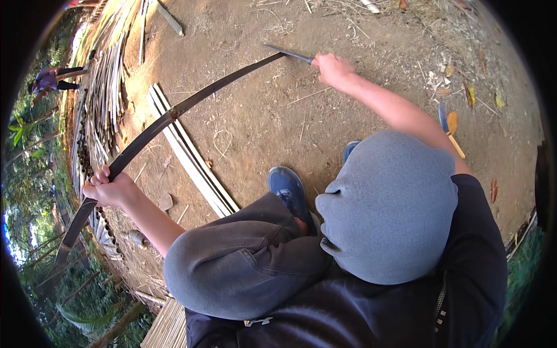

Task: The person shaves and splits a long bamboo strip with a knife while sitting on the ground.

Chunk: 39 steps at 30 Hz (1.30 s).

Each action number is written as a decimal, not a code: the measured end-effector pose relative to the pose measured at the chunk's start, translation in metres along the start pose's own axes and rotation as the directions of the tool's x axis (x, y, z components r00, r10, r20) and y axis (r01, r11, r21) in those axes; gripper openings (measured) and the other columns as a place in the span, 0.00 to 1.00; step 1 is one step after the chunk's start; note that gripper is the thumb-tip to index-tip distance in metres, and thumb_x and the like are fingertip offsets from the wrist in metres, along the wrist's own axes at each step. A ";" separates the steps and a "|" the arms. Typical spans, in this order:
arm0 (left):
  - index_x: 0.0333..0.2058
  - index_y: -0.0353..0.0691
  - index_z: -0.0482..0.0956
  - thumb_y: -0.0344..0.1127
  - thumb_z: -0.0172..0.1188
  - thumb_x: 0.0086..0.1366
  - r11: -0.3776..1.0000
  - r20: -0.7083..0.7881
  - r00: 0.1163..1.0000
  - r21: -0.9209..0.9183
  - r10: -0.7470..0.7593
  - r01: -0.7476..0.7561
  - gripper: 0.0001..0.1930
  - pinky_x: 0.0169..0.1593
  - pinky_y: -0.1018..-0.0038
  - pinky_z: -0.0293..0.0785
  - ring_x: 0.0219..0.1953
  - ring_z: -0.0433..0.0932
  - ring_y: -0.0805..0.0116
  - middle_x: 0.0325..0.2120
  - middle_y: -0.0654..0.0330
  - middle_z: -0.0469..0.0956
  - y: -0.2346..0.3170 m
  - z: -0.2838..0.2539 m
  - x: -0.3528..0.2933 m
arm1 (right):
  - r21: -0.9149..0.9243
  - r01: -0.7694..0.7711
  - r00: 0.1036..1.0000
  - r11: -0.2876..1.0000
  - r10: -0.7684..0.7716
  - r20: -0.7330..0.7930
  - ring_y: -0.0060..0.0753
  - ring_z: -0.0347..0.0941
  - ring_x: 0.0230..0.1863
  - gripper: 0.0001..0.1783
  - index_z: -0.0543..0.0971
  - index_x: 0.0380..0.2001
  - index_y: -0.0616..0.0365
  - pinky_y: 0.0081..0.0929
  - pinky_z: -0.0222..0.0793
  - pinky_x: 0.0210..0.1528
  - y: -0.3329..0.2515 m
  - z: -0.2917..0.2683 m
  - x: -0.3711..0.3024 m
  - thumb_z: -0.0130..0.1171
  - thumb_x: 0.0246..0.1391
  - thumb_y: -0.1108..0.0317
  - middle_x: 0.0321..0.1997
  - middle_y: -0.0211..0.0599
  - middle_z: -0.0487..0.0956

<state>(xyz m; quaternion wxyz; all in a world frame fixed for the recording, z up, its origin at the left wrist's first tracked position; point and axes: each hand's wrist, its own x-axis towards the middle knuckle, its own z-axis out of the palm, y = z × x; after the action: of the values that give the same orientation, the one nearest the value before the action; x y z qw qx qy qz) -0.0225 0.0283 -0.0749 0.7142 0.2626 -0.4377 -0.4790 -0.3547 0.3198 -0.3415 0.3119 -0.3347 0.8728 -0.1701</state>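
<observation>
A long, dark bamboo strip (pixel 209 91) with a node along it runs in a curve from lower left to the upper middle. Low on its left part, my left hand (pixel 113 188) is closed around it. My right hand (pixel 335 69), arm stretched far out, grips the handle of a knife (pixel 296 55). The blade meets the strip's far end; whether it has cut into the strip cannot be made out. Both my knees are bent, with the strip passing in front of them.
Pale split bamboo strips (pixel 188 153) lie on the dirt ground (pixel 261 116) before my left leg. Another knife with a yellow handle (pixel 456 145) lies at right. Many thin strips (pixel 110 98) are heaped at the left, near a person (pixel 51 80). A flat grey piece (pixel 168 18) lies far off.
</observation>
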 end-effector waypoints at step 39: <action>0.34 0.46 0.61 0.33 0.57 0.70 0.997 -0.141 0.989 -0.059 0.034 -0.042 0.12 0.22 0.76 0.61 0.18 0.57 0.73 0.18 0.68 0.55 -0.006 0.006 0.012 | 0.075 0.036 0.999 0.997 -0.039 0.033 0.32 0.77 0.30 0.09 0.76 0.44 0.58 0.35 0.71 0.29 -0.035 -0.013 -0.029 0.50 0.64 0.71 0.34 0.39 0.79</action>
<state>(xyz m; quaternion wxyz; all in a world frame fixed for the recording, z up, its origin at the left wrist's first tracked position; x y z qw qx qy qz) -0.0281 0.0149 -0.0724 0.7598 0.2650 -0.3766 -0.4590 -0.3297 0.3160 -0.3011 0.3357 -0.3421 0.8540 -0.2024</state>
